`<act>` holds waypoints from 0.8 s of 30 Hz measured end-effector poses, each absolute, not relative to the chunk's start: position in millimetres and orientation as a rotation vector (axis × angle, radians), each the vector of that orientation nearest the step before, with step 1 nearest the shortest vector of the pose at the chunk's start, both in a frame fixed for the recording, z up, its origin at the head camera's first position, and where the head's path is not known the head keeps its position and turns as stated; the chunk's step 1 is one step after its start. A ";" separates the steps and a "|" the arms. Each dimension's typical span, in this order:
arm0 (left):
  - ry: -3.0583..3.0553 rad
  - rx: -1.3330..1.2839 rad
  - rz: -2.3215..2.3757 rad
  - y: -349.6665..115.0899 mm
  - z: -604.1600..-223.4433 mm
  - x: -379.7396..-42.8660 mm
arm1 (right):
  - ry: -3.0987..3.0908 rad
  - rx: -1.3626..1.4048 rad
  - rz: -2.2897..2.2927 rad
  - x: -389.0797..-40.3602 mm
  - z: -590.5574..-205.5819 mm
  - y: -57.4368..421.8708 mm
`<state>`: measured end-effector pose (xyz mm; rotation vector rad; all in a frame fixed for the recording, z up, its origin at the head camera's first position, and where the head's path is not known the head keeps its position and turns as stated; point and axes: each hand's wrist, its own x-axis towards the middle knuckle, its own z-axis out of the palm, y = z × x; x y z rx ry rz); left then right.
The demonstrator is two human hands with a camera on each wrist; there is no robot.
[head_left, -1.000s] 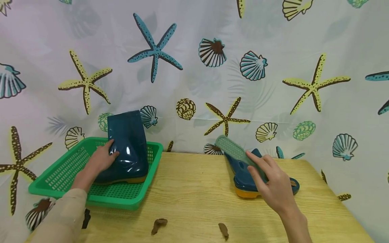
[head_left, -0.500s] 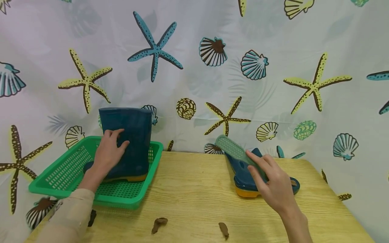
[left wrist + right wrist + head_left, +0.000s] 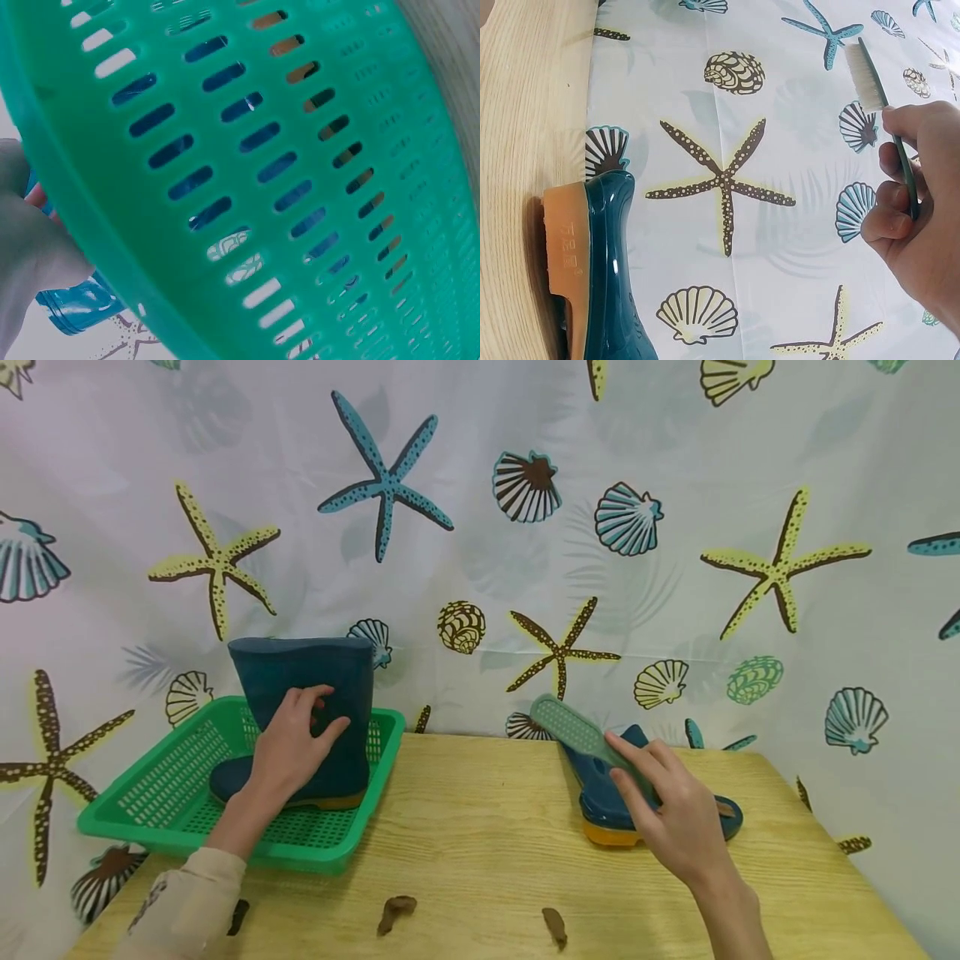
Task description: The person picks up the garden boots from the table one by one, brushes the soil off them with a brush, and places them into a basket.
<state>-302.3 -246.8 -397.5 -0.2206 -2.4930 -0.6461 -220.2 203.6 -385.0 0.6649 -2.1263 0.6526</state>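
The right hand is closed around the handle of a green plastic brush with a perforated-looking back and white bristles, which are turned downward, as is shown by the right wrist view. The left hand is held with loosely bent fingers and the thumb set apart, in front of the shaft of a glossy dark-blue rubber boot with an orange sole; whether the shaft is touched cannot be told. This boot is stood upright inside a green slatted plastic basket, its toe pointed to the left. The left wrist is covered by a beige sleeve. Below the brush, a second dark-blue boot with an orange sole is set on the pale wood-grained desk; it is partly hidden by the right hand, its toe is pointed to the right, and a brown patch is seen near the toe. Toward the near edge, two small brown clumps are laid well apart, and a dark piece is seen beside the sleeve. The desk is backed by a white curtain printed with starfish and shells.
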 end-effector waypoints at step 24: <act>-2.646 -0.124 -0.258 -206.6 -412.6 -341.9 | -2.140 0.649 0.649 -220.7 -384.1 209.0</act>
